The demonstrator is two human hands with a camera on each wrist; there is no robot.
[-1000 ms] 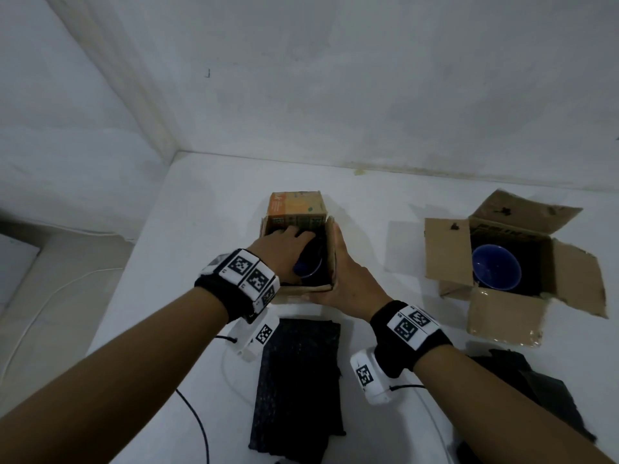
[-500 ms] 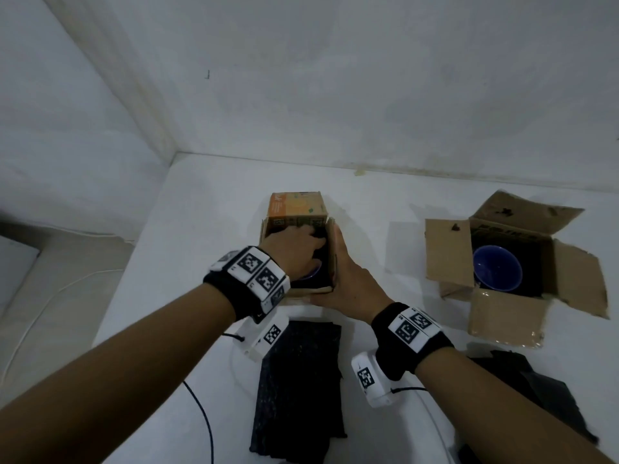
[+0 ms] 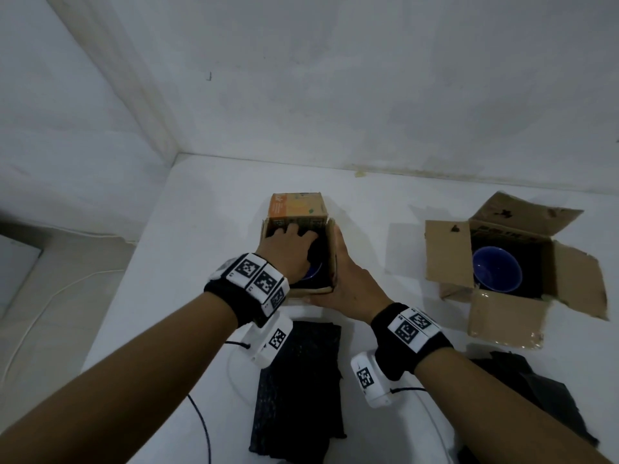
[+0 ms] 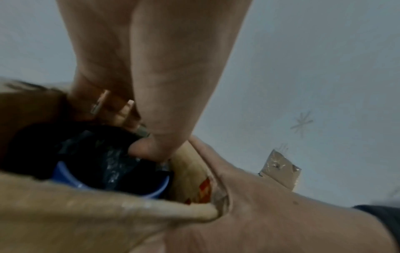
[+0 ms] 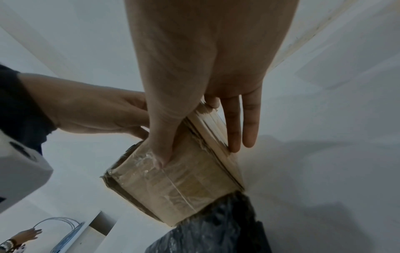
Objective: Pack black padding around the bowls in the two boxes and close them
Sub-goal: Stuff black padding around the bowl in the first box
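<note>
A small cardboard box [image 3: 331,256] with an orange back flap stands on the white table [image 3: 207,249]. Inside it sits a blue bowl [image 3: 313,272] with black padding [image 4: 97,145] bunched over it. My left hand [image 3: 288,249] reaches into this box, its thumb pressing the padding down beside the bowl [image 4: 65,174]. My right hand [image 3: 348,283] clasps the box's front right corner [image 5: 173,179], fingers flat along the side and thumb on the front wall. A larger open box [image 3: 502,316] at the right holds a second blue bowl [image 3: 495,269] ringed by black padding.
A stack of black padding sheets [image 3: 298,386] lies just in front of the small box. Another dark pile [image 3: 536,396] lies near the larger box. A thin cable [image 3: 201,420] crosses the table's front left. Walls close off the back and left.
My left hand has pushed farther into the small box toward its back wall, covering more of the bowl. The right hand and the box have stayed put.
</note>
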